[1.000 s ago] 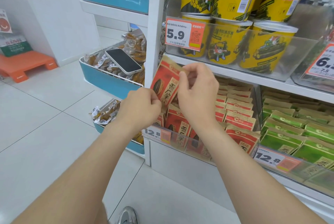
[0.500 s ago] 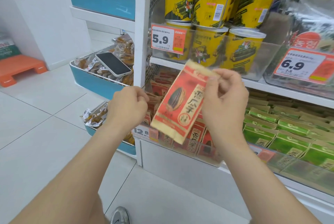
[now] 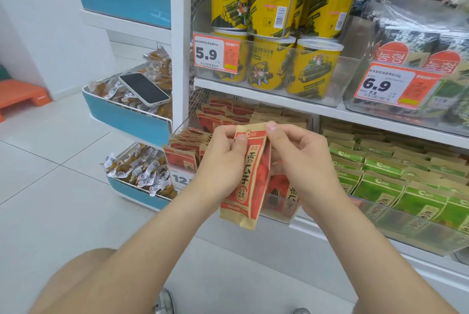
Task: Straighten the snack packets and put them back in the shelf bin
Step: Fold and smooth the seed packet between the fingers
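A red and tan snack packet hangs upright in front of the lower shelf. My left hand pinches its top left corner and grips its left side. My right hand pinches the top right corner with thumb and forefinger. Behind the hands, the clear shelf bin holds several more red packets standing in rows, partly hidden by my hands.
Green packets fill the bin to the right. Yellow tubs stand on the shelf above. A phone lies on wrapped snacks in a blue side bin; another blue bin sits below. My knee is low in view.
The packet has come from tilted in my right hand alone to upright and lower, and my left hand has taken hold of its left side.
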